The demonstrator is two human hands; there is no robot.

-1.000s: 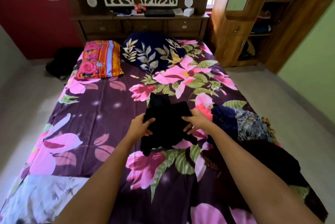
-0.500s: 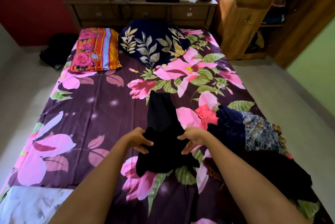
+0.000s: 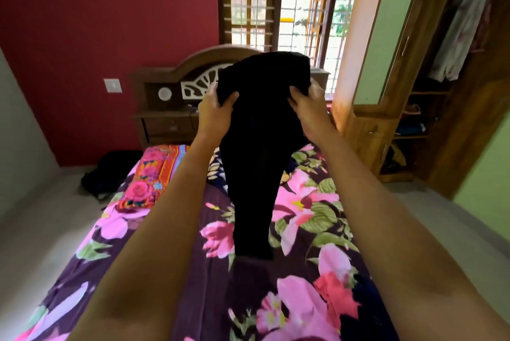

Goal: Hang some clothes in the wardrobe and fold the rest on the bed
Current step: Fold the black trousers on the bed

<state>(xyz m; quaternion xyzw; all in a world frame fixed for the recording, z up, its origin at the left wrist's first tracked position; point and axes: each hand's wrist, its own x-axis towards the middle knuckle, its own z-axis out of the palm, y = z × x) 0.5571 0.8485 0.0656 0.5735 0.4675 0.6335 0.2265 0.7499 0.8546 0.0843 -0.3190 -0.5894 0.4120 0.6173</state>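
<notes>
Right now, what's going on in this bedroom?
A person is holding a black garment up over the bed, the left hand and the right hand each gripping its top edge, so the rest hangs down toward the floral sheet. It is neither folded nor hung yet. The wardrobe on the right stands open, with pale clothes hanging inside.

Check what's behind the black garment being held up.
Around the black garment, gripped by left hand and right hand, the wooden headboard and barred window show. The headboard's middle and most of the leaf-print pillow are covered.
</notes>
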